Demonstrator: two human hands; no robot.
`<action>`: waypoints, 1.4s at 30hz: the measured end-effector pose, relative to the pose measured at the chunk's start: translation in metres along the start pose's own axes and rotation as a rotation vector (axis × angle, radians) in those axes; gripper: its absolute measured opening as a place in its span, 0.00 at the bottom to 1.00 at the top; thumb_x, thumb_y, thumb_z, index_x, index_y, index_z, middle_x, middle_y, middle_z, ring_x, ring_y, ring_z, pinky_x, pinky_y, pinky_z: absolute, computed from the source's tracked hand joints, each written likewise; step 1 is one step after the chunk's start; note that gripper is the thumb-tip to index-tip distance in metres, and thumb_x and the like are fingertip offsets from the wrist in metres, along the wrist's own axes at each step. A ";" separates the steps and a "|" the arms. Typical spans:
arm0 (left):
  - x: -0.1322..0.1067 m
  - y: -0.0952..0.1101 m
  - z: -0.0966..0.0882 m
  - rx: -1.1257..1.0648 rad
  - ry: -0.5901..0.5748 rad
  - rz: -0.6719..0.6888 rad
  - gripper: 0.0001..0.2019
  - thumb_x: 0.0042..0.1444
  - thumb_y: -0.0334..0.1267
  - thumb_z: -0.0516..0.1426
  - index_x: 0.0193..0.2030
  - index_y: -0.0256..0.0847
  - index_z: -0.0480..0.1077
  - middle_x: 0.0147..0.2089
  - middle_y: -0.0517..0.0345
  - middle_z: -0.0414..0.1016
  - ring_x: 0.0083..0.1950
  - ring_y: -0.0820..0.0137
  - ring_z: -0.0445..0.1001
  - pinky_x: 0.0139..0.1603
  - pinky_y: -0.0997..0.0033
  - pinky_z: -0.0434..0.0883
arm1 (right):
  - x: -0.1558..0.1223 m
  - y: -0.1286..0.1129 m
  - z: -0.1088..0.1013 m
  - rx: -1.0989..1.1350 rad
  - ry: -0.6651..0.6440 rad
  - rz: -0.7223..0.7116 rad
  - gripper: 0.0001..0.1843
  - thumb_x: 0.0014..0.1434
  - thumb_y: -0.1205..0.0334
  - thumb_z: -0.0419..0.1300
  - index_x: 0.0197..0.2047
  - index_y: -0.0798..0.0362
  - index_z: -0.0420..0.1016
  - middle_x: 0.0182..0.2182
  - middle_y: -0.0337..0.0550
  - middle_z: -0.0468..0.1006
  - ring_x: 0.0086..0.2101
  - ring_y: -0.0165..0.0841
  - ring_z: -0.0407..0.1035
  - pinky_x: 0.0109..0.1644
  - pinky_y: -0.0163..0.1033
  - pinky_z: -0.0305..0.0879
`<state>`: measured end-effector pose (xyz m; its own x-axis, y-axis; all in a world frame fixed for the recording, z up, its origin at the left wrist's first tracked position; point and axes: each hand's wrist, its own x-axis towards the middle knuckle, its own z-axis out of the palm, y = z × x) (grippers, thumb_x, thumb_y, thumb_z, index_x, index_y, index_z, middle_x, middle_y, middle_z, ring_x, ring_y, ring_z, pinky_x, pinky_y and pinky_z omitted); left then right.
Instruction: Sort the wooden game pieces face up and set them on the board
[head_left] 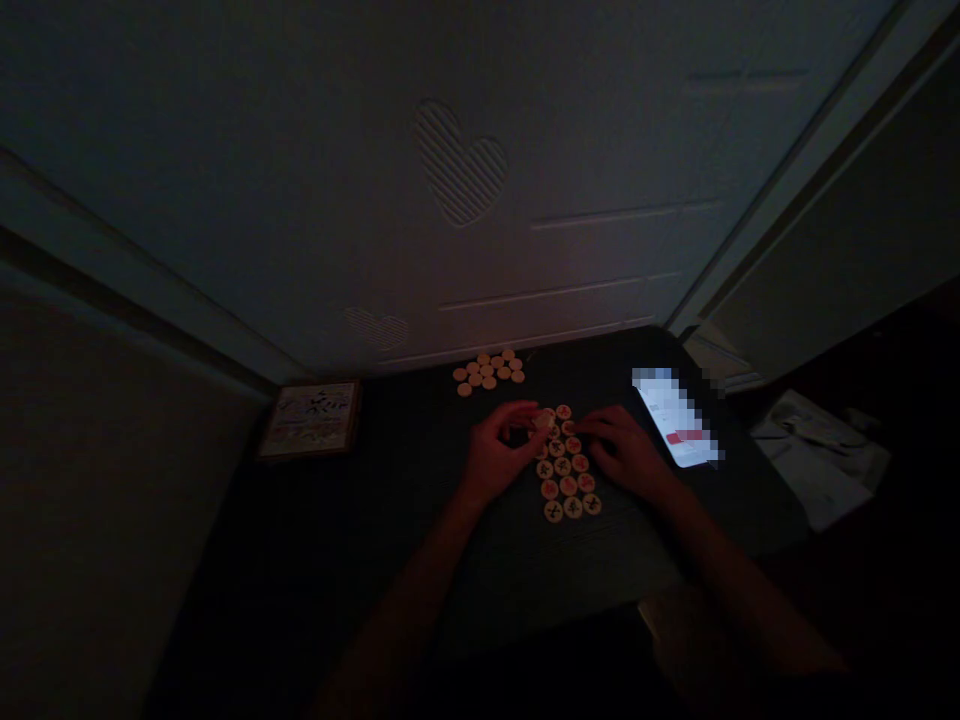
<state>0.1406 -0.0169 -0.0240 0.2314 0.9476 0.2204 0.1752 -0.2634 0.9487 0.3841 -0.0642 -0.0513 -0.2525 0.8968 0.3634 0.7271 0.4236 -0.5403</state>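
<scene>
Round wooden xiangqi pieces [563, 466] with red or dark characters lie in three columns on the dark table. My left hand [501, 448] is over the upper left of this block, thumb and fingers pinched around a pale xiangqi piece [544, 421], and it hides some pieces below. On the other side, my right hand [626, 450] holds nothing; its fingers reach out to the block's upper right edge. Whether the fingertips touch a piece there I cannot tell in the dim light. Farther back, several blank-looking pieces [488, 371] lie in a loose cluster.
A lit phone [675, 418] lies on the right of the table [420, 520]. At the far left is a flat wooden box [310, 420] with a printed top. A pale panel with raised hearts [461, 165] rises behind the table. Papers [817, 460] lie beyond its right edge.
</scene>
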 end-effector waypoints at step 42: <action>0.012 -0.012 -0.043 -0.504 -0.005 -0.344 0.13 0.51 0.39 0.70 0.44 0.39 0.81 0.49 0.49 0.83 0.43 0.66 0.82 0.51 0.61 0.78 | 0.000 0.005 0.001 0.021 0.067 0.045 0.24 0.64 0.69 0.53 0.61 0.44 0.73 0.52 0.47 0.79 0.51 0.43 0.72 0.57 0.57 0.70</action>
<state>0.0999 0.0052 -0.0227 0.2472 0.9618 -0.1173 -0.2340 0.1767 0.9561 0.3871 -0.0624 -0.0549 -0.1762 0.9048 0.3877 0.7231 0.3862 -0.5726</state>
